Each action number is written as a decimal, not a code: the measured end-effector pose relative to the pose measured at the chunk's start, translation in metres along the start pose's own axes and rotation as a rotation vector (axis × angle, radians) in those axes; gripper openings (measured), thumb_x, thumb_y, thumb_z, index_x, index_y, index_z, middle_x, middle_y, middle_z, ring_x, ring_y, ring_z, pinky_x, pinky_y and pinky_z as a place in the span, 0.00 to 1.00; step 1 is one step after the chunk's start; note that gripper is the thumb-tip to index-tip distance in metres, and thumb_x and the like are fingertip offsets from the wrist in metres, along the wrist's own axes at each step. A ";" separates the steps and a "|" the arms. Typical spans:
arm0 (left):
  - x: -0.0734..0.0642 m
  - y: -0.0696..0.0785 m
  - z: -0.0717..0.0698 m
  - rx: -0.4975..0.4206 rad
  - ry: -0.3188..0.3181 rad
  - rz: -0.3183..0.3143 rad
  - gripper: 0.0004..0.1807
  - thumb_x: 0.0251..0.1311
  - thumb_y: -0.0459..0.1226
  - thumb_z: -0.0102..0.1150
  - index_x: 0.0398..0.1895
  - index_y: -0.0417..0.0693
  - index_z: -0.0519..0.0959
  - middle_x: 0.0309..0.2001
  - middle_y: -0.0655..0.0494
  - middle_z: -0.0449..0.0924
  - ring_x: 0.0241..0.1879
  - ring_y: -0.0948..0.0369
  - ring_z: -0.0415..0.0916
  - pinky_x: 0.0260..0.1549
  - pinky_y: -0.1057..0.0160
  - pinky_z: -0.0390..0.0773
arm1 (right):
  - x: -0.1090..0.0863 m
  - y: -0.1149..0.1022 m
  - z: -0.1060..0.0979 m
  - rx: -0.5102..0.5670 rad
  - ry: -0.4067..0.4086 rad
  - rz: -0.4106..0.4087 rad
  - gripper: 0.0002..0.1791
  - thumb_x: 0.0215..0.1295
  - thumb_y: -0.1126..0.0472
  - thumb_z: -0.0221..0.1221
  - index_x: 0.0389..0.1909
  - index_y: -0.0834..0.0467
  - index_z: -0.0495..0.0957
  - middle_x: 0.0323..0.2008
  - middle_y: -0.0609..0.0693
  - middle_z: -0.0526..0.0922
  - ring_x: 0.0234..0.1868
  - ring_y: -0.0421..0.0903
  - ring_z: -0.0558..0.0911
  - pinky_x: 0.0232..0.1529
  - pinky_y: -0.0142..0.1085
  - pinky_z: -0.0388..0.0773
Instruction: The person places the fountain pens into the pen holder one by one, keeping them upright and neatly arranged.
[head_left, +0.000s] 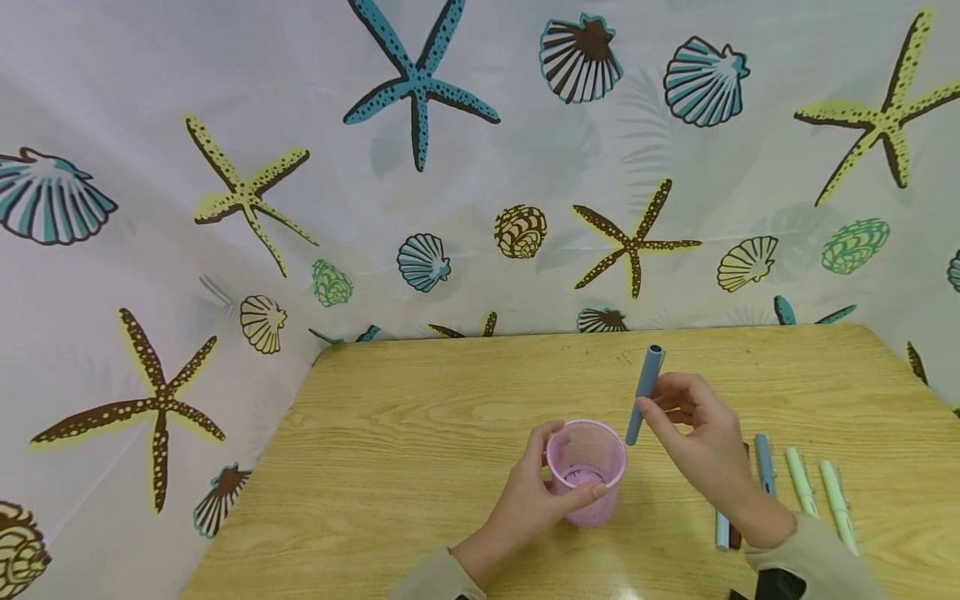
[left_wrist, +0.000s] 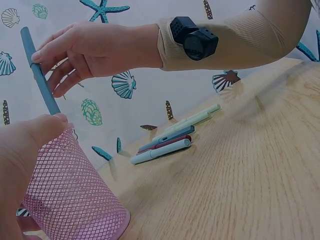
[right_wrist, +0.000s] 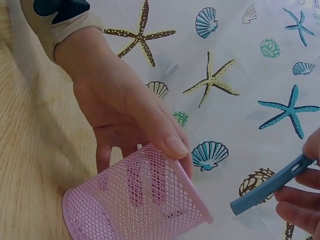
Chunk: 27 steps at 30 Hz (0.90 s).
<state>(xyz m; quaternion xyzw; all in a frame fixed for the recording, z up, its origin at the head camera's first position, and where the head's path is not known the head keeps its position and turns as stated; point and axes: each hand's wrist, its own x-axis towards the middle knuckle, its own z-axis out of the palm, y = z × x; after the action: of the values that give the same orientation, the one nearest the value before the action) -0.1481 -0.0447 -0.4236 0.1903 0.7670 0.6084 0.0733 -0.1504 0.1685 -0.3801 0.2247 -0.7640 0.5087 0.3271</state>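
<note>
My left hand (head_left: 534, 493) holds a pink mesh pen cup (head_left: 606, 497) around its side, the thumb across the front near the rim. The cup stands on the table, and its bare bottom shows through the opening in the head view. Between thumb and fingers, my right hand (head_left: 703, 440) pinches a blue pen (head_left: 648, 375). That pen tilts steeply, its lower end just right of the cup's rim in the head view. In the right wrist view, a gap separates the pen (right_wrist: 270, 187) from the cup (right_wrist: 135, 200).
Several pens lie on the wooden table (head_left: 420, 433) at the right, partly behind my right forearm: light green pens (head_left: 837, 504), a blue pen (head_left: 764, 462), a dark red pen (left_wrist: 172, 143) and a light blue pen (left_wrist: 161, 151). A cloth (head_left: 480, 150) with starfish and shells hangs behind.
</note>
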 end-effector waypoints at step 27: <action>0.003 -0.007 0.000 0.024 -0.010 0.029 0.44 0.51 0.44 0.68 0.67 0.46 0.53 0.59 0.46 0.66 0.55 0.46 0.66 0.44 0.51 0.75 | -0.005 -0.003 0.027 -0.012 -0.122 0.044 0.11 0.54 0.78 0.60 0.39 0.68 0.73 0.31 0.56 0.79 0.33 0.47 0.79 0.31 0.34 0.79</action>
<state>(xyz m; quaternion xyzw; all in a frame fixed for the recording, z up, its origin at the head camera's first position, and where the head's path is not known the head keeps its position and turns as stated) -0.1524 -0.0448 -0.4305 0.2055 0.7709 0.5992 0.0662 -0.1522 0.1419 -0.3888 0.2364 -0.7903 0.4965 0.2700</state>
